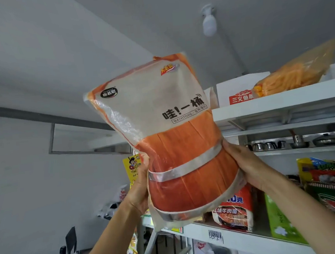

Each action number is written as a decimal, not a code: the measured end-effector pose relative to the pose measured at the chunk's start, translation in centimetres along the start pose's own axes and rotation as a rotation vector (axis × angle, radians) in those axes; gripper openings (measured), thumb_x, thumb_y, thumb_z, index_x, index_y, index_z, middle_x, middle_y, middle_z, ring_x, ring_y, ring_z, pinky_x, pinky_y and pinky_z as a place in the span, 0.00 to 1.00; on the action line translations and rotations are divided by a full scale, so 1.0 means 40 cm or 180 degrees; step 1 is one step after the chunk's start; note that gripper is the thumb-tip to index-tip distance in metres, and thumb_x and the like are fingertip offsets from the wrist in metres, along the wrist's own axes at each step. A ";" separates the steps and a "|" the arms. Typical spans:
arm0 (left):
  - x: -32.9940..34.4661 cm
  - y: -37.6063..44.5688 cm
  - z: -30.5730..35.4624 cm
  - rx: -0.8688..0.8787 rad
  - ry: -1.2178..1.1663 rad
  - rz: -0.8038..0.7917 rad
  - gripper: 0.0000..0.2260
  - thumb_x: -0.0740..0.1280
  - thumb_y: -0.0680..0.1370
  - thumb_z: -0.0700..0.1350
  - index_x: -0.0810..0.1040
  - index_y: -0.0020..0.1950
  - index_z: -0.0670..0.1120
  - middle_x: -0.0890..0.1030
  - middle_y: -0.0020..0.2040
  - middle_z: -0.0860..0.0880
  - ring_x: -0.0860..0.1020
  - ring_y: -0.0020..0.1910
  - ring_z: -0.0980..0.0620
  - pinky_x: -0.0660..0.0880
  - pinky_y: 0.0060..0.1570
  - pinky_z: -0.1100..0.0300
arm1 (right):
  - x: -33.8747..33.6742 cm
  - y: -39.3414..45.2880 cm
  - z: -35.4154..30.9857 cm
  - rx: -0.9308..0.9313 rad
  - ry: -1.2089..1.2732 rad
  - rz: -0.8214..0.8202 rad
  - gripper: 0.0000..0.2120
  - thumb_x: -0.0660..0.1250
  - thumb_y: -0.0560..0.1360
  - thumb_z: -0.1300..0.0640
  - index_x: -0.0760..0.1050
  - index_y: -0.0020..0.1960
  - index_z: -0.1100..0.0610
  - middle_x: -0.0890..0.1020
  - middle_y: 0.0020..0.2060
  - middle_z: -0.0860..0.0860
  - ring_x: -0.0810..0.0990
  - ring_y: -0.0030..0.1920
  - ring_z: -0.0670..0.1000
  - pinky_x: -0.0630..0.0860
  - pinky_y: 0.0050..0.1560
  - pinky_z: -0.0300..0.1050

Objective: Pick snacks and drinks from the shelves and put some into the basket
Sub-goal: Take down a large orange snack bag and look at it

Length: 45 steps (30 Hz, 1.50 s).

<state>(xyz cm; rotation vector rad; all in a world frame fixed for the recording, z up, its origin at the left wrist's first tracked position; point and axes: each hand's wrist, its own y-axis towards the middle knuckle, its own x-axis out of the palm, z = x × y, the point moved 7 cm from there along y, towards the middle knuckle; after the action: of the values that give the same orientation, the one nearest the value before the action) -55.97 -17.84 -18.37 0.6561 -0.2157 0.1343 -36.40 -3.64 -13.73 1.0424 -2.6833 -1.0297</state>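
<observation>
White steel shelves [278, 105] behind, orange barrel-print snack bag [170, 142] aloft before them, clasped low between left hand [141, 181] and right hand [245, 166], fingers curled round its sides; best lowered level, both grips firm, basket unseen.

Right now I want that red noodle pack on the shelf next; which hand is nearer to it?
Right. The right hand grips the orange bag just above the red noodle pack; the left hand is across the bag.
</observation>
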 end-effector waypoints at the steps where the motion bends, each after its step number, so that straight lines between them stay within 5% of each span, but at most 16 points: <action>1: -0.013 0.007 0.003 0.0070 0.0174 0.0077 0.45 0.72 0.62 0.71 0.72 0.72 0.47 0.76 0.67 0.37 0.76 0.65 0.36 0.76 0.58 0.39 | -0.001 -0.006 0.008 -0.0032 0.0082 0.0052 0.36 0.71 0.61 0.27 0.80 0.59 0.51 0.85 0.53 0.51 0.84 0.54 0.54 0.78 0.59 0.56; 6: -0.044 0.003 0.050 0.1087 0.1190 0.1020 0.33 0.62 0.73 0.71 0.74 0.68 0.49 0.80 0.64 0.44 0.79 0.62 0.46 0.75 0.62 0.42 | -0.014 -0.029 0.019 -0.0349 0.0256 0.0364 0.28 0.73 0.63 0.31 0.82 0.56 0.48 0.86 0.50 0.49 0.85 0.51 0.52 0.81 0.49 0.49; 10: -0.007 -0.013 0.040 0.1343 0.1335 0.0869 0.39 0.59 0.70 0.76 0.73 0.69 0.49 0.79 0.65 0.46 0.77 0.65 0.45 0.74 0.62 0.46 | -0.012 -0.042 0.015 -0.0505 0.0304 0.0596 0.14 0.68 0.70 0.42 0.81 0.52 0.47 0.86 0.46 0.48 0.85 0.47 0.49 0.79 0.41 0.40; 13: 0.002 -0.013 0.055 0.1290 0.1197 0.0925 0.32 0.68 0.70 0.68 0.76 0.65 0.48 0.82 0.60 0.46 0.81 0.60 0.45 0.77 0.59 0.48 | -0.015 -0.050 0.031 -0.0460 0.0307 0.0622 0.12 0.67 0.70 0.42 0.81 0.50 0.46 0.86 0.43 0.45 0.85 0.46 0.47 0.78 0.41 0.40; 17: -0.002 0.004 0.064 0.1142 0.0875 0.1111 0.20 0.75 0.72 0.52 0.78 0.61 0.47 0.85 0.55 0.45 0.83 0.55 0.44 0.78 0.57 0.48 | -0.015 -0.048 0.058 -0.0303 0.0395 0.0415 0.25 0.71 0.62 0.31 0.80 0.53 0.44 0.86 0.47 0.43 0.85 0.48 0.48 0.80 0.47 0.46; 20: -0.006 0.020 0.069 0.1080 0.0828 0.1172 0.20 0.75 0.71 0.51 0.79 0.61 0.46 0.84 0.55 0.44 0.83 0.55 0.43 0.77 0.60 0.45 | -0.011 -0.036 0.068 -0.0192 0.0250 0.0183 0.41 0.71 0.52 0.22 0.77 0.60 0.41 0.84 0.56 0.46 0.83 0.56 0.52 0.79 0.58 0.57; 25: -0.007 0.039 0.069 0.1020 0.0936 0.1105 0.21 0.76 0.71 0.51 0.79 0.61 0.47 0.84 0.55 0.44 0.83 0.54 0.43 0.78 0.57 0.47 | -0.007 -0.020 0.043 -0.0173 -0.0069 -0.0186 0.49 0.68 0.51 0.20 0.73 0.66 0.45 0.82 0.59 0.47 0.81 0.60 0.52 0.76 0.63 0.58; 29: 0.004 0.045 0.055 0.0936 0.1032 0.0986 0.19 0.74 0.71 0.49 0.79 0.61 0.46 0.85 0.54 0.45 0.83 0.53 0.43 0.79 0.52 0.51 | 0.005 -0.017 0.022 -0.0260 -0.0039 -0.0269 0.51 0.71 0.49 0.22 0.70 0.68 0.42 0.82 0.59 0.44 0.82 0.58 0.47 0.77 0.59 0.48; 32: 0.009 0.043 0.038 0.0905 0.1057 0.0925 0.18 0.73 0.73 0.47 0.78 0.61 0.46 0.85 0.54 0.45 0.83 0.53 0.44 0.80 0.52 0.51 | 0.005 -0.024 0.022 -0.0273 0.0172 -0.0056 0.40 0.76 0.56 0.31 0.74 0.64 0.45 0.84 0.54 0.44 0.83 0.55 0.48 0.77 0.57 0.48; 35: 0.003 0.041 0.031 0.0909 0.1112 0.0896 0.19 0.73 0.72 0.49 0.78 0.61 0.46 0.85 0.54 0.46 0.83 0.54 0.44 0.79 0.53 0.50 | -0.001 -0.032 0.046 -0.0210 0.0381 0.0092 0.25 0.74 0.66 0.43 0.76 0.61 0.48 0.85 0.52 0.46 0.83 0.55 0.50 0.77 0.58 0.49; 40: -0.006 0.038 0.022 0.0817 0.1335 0.0695 0.24 0.72 0.72 0.53 0.75 0.66 0.48 0.83 0.58 0.47 0.82 0.58 0.46 0.79 0.56 0.52 | 0.002 -0.040 0.098 -0.0072 0.0715 0.0193 0.23 0.76 0.66 0.49 0.78 0.59 0.51 0.85 0.52 0.50 0.84 0.54 0.52 0.76 0.61 0.54; 45: -0.043 0.007 0.088 0.0877 0.1258 0.0622 0.45 0.75 0.65 0.67 0.67 0.74 0.44 0.77 0.67 0.39 0.76 0.65 0.40 0.72 0.66 0.41 | 0.043 -0.069 0.145 0.0010 0.0688 -0.0015 0.21 0.74 0.67 0.52 0.79 0.59 0.54 0.86 0.52 0.52 0.84 0.53 0.52 0.77 0.59 0.50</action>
<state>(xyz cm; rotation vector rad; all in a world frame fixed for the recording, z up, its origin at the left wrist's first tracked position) -58.25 -19.89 -15.89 0.8663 0.1238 0.4826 -37.90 -2.96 -20.17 1.0924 -2.5118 -0.8590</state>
